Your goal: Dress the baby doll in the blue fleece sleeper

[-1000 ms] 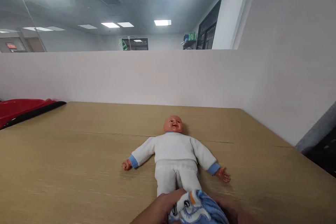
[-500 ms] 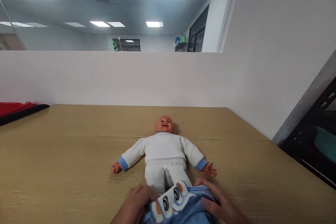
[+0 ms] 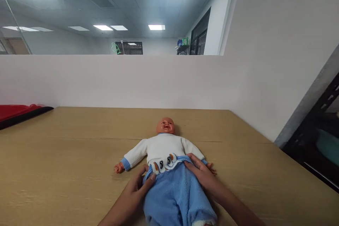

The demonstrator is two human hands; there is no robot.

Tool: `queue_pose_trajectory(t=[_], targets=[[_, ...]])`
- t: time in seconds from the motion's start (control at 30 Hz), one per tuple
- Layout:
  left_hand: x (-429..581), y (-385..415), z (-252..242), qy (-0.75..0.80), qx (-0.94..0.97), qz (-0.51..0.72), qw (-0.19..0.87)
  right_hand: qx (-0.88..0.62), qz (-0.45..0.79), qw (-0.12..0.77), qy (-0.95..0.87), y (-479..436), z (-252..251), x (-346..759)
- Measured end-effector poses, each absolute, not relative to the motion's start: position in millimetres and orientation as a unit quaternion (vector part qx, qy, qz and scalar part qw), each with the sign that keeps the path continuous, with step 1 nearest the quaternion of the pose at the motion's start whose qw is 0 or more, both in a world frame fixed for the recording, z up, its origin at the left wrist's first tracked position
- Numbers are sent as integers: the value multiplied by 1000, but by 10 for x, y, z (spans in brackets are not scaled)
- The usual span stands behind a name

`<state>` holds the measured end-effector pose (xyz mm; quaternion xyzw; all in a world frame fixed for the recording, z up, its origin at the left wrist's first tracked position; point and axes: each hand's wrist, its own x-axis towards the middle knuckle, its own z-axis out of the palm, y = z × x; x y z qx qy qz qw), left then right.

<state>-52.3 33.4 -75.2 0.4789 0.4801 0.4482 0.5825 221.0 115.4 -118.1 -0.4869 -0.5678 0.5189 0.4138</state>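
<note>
A baby doll (image 3: 164,141) in a white top with blue cuffs lies face up on the wooden table (image 3: 66,155), head away from me. Blue fleece trousers (image 3: 176,194) with a white eye-patterned waistband cover its legs up to the waist. My left hand (image 3: 139,183) pinches the waistband at the doll's left-side hip. My right hand (image 3: 201,173) grips the waistband on the other side, next to the doll's hand. Both hands are closed on the fabric.
A red and black object (image 3: 18,113) lies at the table's far left edge. White partition walls (image 3: 132,81) close off the back and right sides. A dark shelf unit (image 3: 317,148) stands at the right.
The blue trousers have been pulled from the doll's lower legs up to its waist. Both hands moved away from me along the doll with the waistband.
</note>
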Motion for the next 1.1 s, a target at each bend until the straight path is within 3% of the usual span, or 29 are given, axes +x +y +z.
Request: queue_pose_trajectory(t=[0.2, 0.37, 0.7, 0.97, 1.1], targets=[[-651, 530, -1035, 501, 534, 497, 465, -483, 408, 399, -664, 1072, -1160, 2188], [-621, 825, -1093, 485, 563, 534, 403, -493, 351, 472, -641, 1147, -1141, 2100], [-579, 1440, -819, 467, 542, 482, 507, -496, 459, 469, -569, 1743, -1286, 1929], [-938, 1344, -1015, 401, 495, 431, 639, -434, 581, 335, -601, 1601, -1118, 2423], [-1142, 1279, -961, 333, 592, 337, 652, -329, 647, 242, -644, 1545, -1056, 2659]])
